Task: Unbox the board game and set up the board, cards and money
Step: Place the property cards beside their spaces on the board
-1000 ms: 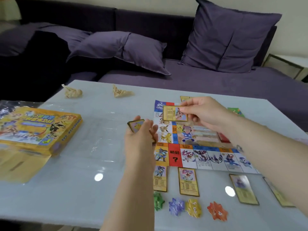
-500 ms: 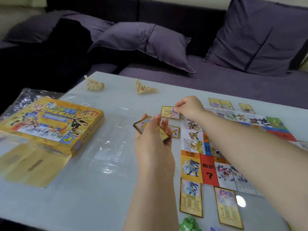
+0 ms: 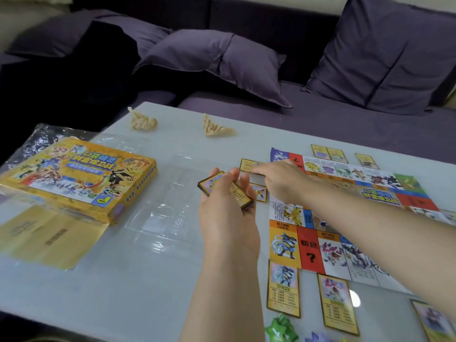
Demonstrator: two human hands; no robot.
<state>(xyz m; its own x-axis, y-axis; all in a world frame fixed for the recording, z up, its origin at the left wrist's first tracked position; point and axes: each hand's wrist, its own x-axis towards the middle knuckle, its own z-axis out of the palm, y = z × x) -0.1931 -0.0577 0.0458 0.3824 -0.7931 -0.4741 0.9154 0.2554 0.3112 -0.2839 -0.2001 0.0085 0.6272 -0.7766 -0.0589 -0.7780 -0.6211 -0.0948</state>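
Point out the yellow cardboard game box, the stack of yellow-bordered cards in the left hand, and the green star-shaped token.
Yellow cardboard game box [image 3: 81, 183]: head view, centre of lid.
Stack of yellow-bordered cards [image 3: 241, 197]: head view, uncovered right end.
Green star-shaped token [image 3: 281, 328]: head view, its middle.

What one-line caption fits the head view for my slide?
Left hand holds the card stack while the right hand touches a card beside the game board corner.

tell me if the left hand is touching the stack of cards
Touching. The head view shows the left hand gripping the stack of cards, fingers and thumb curled round its edges.
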